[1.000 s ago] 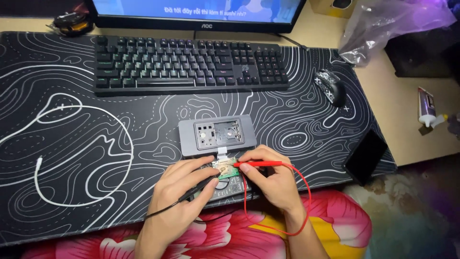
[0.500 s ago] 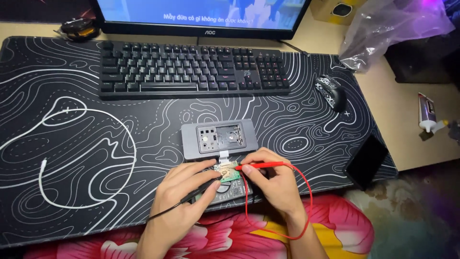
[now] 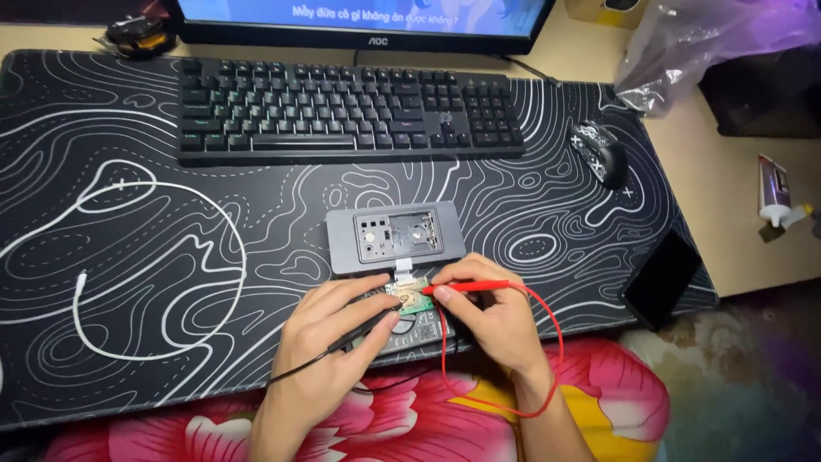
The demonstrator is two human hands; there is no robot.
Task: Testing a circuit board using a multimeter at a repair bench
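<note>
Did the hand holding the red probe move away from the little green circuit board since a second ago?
No. The right hand stays put, its red probe tip at the small green circuit board below the grey metal case; only the camera shifted.

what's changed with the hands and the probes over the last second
Hardly anything. The left hand still holds the black probe and the right hand the red probe, both tips still on the small circuit board below the grey case. Only the camera view drifted a little; keyboard and mouse stayed put.
</note>
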